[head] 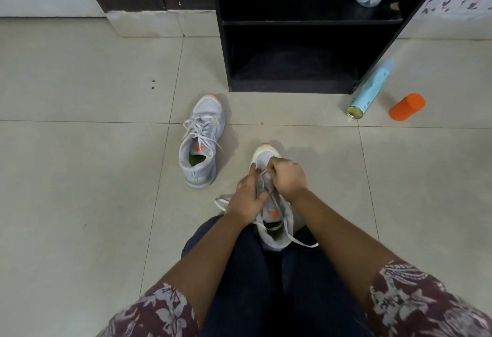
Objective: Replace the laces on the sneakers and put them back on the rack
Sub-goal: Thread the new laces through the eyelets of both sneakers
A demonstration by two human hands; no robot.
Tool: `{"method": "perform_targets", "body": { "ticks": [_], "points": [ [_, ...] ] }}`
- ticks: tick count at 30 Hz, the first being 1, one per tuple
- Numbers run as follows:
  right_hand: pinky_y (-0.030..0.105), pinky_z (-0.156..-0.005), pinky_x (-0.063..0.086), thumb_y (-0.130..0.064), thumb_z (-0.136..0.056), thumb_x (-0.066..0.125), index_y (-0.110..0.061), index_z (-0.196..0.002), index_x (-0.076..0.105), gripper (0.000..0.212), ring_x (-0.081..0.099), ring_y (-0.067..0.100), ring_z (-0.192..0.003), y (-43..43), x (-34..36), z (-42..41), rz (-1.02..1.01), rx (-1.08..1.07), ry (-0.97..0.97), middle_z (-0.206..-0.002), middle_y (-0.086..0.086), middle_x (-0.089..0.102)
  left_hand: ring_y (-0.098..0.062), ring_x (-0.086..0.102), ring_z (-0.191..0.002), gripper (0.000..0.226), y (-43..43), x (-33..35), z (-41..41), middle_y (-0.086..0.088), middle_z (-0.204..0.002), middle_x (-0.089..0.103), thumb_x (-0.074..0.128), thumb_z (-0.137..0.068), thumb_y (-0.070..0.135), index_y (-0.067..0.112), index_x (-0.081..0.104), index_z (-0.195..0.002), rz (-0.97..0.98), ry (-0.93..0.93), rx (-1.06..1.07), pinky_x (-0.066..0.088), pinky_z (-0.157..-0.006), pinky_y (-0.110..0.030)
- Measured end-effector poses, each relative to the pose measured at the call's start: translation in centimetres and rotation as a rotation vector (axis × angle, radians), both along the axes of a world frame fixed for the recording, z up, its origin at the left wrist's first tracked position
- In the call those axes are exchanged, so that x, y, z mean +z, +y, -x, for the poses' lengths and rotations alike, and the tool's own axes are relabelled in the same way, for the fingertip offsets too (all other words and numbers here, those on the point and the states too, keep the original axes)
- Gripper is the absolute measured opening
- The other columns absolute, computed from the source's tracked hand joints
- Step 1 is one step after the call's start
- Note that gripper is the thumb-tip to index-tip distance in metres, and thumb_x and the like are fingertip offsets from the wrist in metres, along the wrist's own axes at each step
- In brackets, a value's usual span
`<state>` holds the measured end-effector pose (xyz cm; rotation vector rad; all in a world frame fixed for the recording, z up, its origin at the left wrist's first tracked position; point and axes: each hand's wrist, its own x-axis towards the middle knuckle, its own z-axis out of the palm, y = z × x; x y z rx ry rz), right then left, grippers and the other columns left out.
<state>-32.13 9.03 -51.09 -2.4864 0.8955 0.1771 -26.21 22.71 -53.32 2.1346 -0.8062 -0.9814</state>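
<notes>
head view, looking steeply down, close

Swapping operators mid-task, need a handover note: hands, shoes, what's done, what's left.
Left hand holds the near sneaker by its eyelet flap. Right hand pinches the lace at the toe-end eyelets; loose ends trail by the heel.
Far sneaker stands on the floor to the left, laced, ends loose. Rack is ahead, no sneaker on it.
Done: far sneaker laced, near one started.
Left: finish lacing the near sneaker, then set both on the rack.
Mind the spray can and orange cap lying by the rack's right side.
</notes>
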Motion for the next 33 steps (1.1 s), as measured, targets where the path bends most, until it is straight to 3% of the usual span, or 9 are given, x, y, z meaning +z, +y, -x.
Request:
{"method": "perform_targets", "body": {
  "ticks": [6,11,18,22,25,27,29,31,33],
  "points": [
    [0.033,-0.078,0.047,-0.013,-0.084,0.056,-0.015,-0.11,0.06,0.026,0.056,0.027,-0.104,0.6,0.6,1.1,-0.076,-0.087,-0.114,-0.116,0.005,0.061,-0.019,0.031,-0.139,0.065,0.0,-0.1,-0.2,-0.003,-0.151,0.036,0.044,-0.098,0.022,0.019,0.012,-0.154,0.052,0.002,0.013,0.023,-0.108,-0.023],
    [0.041,-0.084,0.049,-0.015,-0.062,0.078,-0.019,-0.079,0.072,0.018,0.058,0.03,-0.105,3.1,-0.4,2.9,0.282,0.076,-0.043,-0.113,0.005,0.063,-0.019,0.028,-0.141,0.062,-0.1,-0.4,-0.2,-0.003,-0.153,0.034,0.041,-0.097,0.019,0.02,0.013,-0.153,0.052,0.018,0.027,0.023,-0.115,-0.03],
    [0.037,-0.09,0.041,-0.016,-0.05,0.084,-0.024,-0.058,0.071,0.018,0.055,0.024,-0.104,3.5,0.2,3.2,0.332,-0.027,-0.037,-0.107,-0.001,0.065,-0.018,0.023,-0.144,0.059,0.0,-1.4,-0.3,-0.004,-0.156,0.025,0.035,-0.101,0.028,0.021,0.011,-0.154,-0.005,0.027,-0.016,0.019,-0.118,-0.034],
    [0.036,-0.099,0.027,-0.017,-0.063,0.078,-0.025,-0.056,0.065,0.017,0.05,0.026,-0.115,3.9,0.2,5.3,0.298,-0.021,-0.168,-0.115,-0.001,0.061,-0.017,0.015,-0.146,0.055,-0.2,-1.6,-0.2,-0.002,-0.16,0.014,0.031,-0.102,0.028,0.023,0.011,-0.153,-0.072,0.012,-0.071,0.014,-0.119,-0.033],
    [0.04,-0.101,0.031,-0.019,-0.072,0.075,-0.025,-0.073,0.072,0.007,0.048,0.03,-0.12,3.6,-0.1,6.1,0.199,-0.041,-0.195,-0.125,0.002,0.057,-0.017,0.02,-0.145,0.05,-0.5,-1.2,0.0,0.0,-0.159,0.019,0.032,-0.103,0.023,0.021,0.022,-0.152,-0.013,0.041,-0.021,0.015,-0.116,-0.026],
    [0.032,-0.101,0.033,-0.022,-0.082,0.07,-0.025,-0.111,0.067,0.03,0.044,0.024,-0.121,2.7,0.1,6.8,-0.09,-0.168,-0.221,-0.132,0.001,0.051,-0.018,0.037,-0.136,0.044,-0.2,-0.7,-0.4,-0.003,-0.15,0.039,0.037,-0.101,0.016,0.015,0.038,-0.145,0.085,0.077,0.199,0.025,-0.111,-0.022],
    [0.027,-0.093,0.041,-0.02,-0.09,0.061,-0.018,-0.124,0.057,0.034,0.054,0.021,-0.11,1.2,1.0,8.0,-0.398,-0.489,-0.378,-0.12,0.003,0.059,-0.024,0.052,-0.122,0.038,0.6,-0.6,-1.7,-0.007,-0.134,0.055,0.047,-0.095,0.011,0.012,0.051,-0.133,0.083,-0.007,0.344,0.039,-0.105,-0.033],
    [0.03,-0.084,0.045,-0.022,-0.096,0.05,-0.013,-0.117,0.059,0.025,0.061,0.026,-0.1,-0.8,1.1,9.7,-0.393,-0.747,-0.331,-0.111,0.006,0.067,-0.028,0.056,-0.113,0.038,1.4,-0.9,-3.4,-0.007,-0.124,0.057,0.055,-0.086,0.008,0.016,0.058,-0.123,-0.112,-0.179,0.191,0.047,-0.094,-0.039],
    [0.028,-0.077,0.043,-0.025,-0.094,0.047,-0.014,-0.111,0.062,0.025,0.06,0.027,-0.098,-2.1,0.6,10.8,-0.284,-0.749,-0.066,-0.11,0.004,0.067,-0.028,0.054,-0.112,0.037,1.6,-0.8,-4.3,-0.006,-0.122,0.055,0.056,-0.083,0.012,0.021,0.061,-0.118,-0.326,-0.329,-0.116,0.047,-0.092,-0.037]
  ]
}}
